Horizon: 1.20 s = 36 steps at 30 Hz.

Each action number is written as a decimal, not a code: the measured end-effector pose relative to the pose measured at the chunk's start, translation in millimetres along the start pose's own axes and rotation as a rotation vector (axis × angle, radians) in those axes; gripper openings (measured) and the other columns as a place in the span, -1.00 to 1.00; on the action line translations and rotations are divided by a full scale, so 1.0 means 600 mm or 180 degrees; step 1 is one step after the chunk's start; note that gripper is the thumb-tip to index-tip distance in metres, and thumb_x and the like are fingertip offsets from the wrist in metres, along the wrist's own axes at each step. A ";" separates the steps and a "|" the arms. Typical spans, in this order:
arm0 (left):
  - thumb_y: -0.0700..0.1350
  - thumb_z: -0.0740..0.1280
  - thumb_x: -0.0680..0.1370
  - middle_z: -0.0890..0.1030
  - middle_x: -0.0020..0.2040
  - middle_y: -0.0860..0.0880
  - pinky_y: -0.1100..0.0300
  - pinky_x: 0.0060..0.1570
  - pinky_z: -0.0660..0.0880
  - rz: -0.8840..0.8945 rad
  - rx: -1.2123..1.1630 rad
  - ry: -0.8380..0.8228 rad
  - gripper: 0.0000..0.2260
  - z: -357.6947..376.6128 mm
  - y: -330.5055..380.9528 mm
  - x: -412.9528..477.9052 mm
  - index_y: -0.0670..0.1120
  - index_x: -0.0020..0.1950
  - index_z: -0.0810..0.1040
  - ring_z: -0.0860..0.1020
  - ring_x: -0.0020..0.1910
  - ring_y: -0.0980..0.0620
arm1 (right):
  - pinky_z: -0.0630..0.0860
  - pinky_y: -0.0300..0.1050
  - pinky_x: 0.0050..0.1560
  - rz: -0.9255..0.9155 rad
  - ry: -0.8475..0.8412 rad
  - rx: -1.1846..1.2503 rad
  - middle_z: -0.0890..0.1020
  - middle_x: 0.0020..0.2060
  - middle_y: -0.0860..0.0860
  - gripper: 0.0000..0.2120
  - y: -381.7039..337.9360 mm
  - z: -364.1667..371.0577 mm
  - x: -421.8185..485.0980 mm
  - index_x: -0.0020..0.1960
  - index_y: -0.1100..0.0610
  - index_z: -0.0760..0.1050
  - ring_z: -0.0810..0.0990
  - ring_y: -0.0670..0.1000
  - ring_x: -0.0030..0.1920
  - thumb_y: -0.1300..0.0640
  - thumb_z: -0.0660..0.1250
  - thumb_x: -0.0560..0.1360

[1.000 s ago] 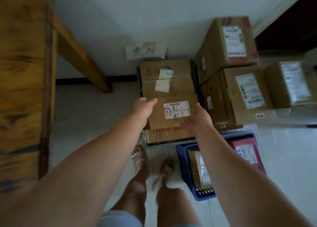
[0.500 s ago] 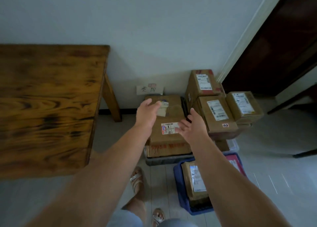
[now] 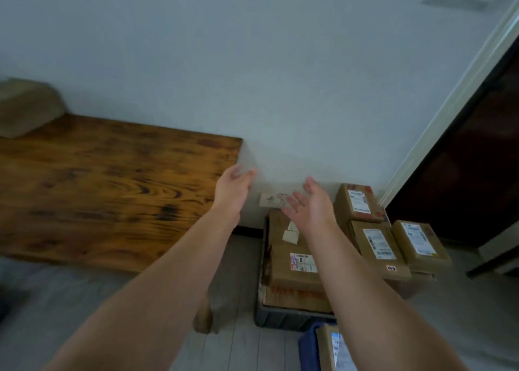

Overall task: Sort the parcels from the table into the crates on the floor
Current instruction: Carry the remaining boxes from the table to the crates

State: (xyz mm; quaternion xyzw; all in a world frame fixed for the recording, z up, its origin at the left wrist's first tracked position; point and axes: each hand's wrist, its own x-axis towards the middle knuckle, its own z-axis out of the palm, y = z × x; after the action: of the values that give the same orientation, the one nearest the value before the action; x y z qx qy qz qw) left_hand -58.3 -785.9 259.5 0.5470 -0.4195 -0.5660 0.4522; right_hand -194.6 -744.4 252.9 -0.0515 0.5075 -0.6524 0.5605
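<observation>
Hanging in the air with fingers spread and holding nothing, the left hand [image 3: 234,188] is in front of the right end of the wooden bench [image 3: 112,191], and the right hand [image 3: 313,206] is over the far end of the grey crate [image 3: 280,318]. That crate stands on the floor by the wall, stacked with brown boxes, its top parcel [image 3: 280,275] bearing a white label. A blurred parcel [image 3: 25,106] lies at the bench's far left, three labelled parcels [image 3: 376,247] are piled right of the grey crate, and a blue crate [image 3: 306,348] nearer the person holds another.
</observation>
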 end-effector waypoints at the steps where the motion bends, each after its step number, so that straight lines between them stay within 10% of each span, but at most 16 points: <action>1: -0.03 0.34 0.54 0.50 0.24 0.05 0.02 0.25 0.41 0.0060 -0.0074 0.0034 -0.55 -0.025 0.009 0.003 0.00 0.41 0.35 0.52 0.04 0.11 | 0.33 0.21 0.35 0.0001 -0.0057 -0.0019 0.33 0.42 0.21 -0.47 0.005 0.025 -0.008 0.48 0.16 0.23 0.35 0.21 0.39 0.02 0.27 0.58; 9: 0.00 0.35 0.53 0.51 0.22 0.06 0.06 0.14 0.47 0.0353 -0.0143 0.0387 -0.57 -0.277 0.081 0.030 0.04 0.38 0.40 0.53 0.08 0.06 | 0.47 0.08 0.03 -0.0006 -0.0443 -0.0027 0.34 0.40 0.20 -0.50 0.121 0.235 -0.069 0.46 0.17 0.25 0.36 0.18 0.37 0.02 0.25 0.58; 36: -0.01 0.35 0.53 0.54 0.09 0.08 0.06 0.13 0.47 0.0352 -0.0208 0.1069 -0.59 -0.948 0.162 0.259 0.04 0.37 0.40 0.52 0.08 0.07 | 0.40 0.21 0.28 0.0341 -0.1179 -0.0746 0.39 0.39 0.19 -0.51 0.513 0.827 -0.046 0.45 0.18 0.28 0.39 0.19 0.36 0.05 0.27 0.57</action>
State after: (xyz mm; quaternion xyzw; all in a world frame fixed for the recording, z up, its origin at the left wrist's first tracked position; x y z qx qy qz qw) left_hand 516.0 -948.8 288.2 0.5949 -0.3489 -0.4543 0.5639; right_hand 340.1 -978.7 282.9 -0.2082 0.4703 -0.5377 0.6681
